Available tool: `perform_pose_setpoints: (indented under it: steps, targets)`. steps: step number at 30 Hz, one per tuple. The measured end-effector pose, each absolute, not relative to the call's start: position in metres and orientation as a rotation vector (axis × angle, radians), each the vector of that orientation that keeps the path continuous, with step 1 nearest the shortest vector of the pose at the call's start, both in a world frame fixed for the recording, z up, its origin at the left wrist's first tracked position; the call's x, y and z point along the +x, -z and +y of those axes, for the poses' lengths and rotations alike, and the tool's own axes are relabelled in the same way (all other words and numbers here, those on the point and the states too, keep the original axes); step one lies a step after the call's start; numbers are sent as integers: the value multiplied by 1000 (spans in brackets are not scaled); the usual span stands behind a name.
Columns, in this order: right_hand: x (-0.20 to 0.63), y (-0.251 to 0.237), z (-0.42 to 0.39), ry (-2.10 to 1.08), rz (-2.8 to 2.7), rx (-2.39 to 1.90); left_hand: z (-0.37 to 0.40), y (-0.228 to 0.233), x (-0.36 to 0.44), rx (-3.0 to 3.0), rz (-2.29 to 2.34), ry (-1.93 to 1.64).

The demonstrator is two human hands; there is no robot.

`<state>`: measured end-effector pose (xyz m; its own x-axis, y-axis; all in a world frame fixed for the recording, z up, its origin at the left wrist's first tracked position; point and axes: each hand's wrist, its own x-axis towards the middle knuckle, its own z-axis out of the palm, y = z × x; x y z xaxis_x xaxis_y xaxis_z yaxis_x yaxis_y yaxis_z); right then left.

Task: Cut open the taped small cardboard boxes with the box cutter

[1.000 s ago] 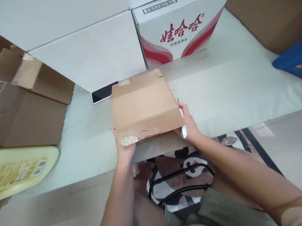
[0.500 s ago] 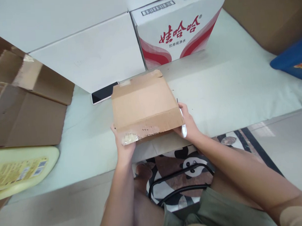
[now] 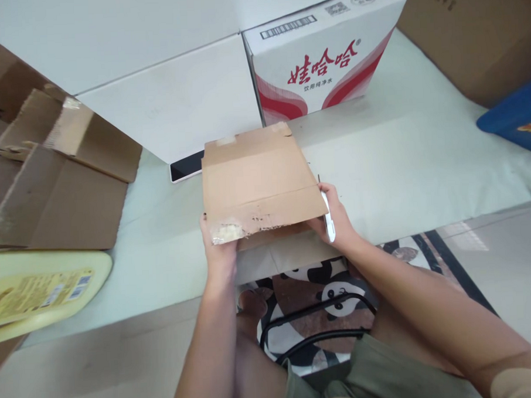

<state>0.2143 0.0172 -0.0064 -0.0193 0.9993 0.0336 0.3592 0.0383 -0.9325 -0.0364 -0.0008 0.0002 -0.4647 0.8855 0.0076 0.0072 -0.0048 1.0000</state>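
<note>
A small brown cardboard box (image 3: 258, 176) with torn flap edges and bits of clear tape is held over the front part of the table. My left hand (image 3: 218, 251) grips its near left corner, thumb up along the side and the other fingers hidden beneath. On the right side, my right hand (image 3: 339, 219) is closed round a white utility knife (image 3: 329, 222), a thin dark tip showing above the fingers. That same hand also presses against the box's right edge; some of its fingers are hidden under the flap.
Behind the box lies a phone (image 3: 185, 166) against a large white box (image 3: 168, 97). A red-and-white water carton (image 3: 321, 73) stands at the back. Open cardboard boxes (image 3: 67, 190) and a yellow bottle (image 3: 49, 287) are at left, a blue container (image 3: 515, 117) at right.
The view has shifted slightly, so the surroundings sit a little lower and further right. Both hands keep their hold on the cardboard box, which covers more of the phone.
</note>
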Motion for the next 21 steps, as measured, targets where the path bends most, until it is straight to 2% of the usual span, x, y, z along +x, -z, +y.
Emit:
perform_pose_setpoints:
  steps: [21]
  targets:
    - [231,11,20,-860,-1249,-1450,3,-15,-36,660,1427,-1564]
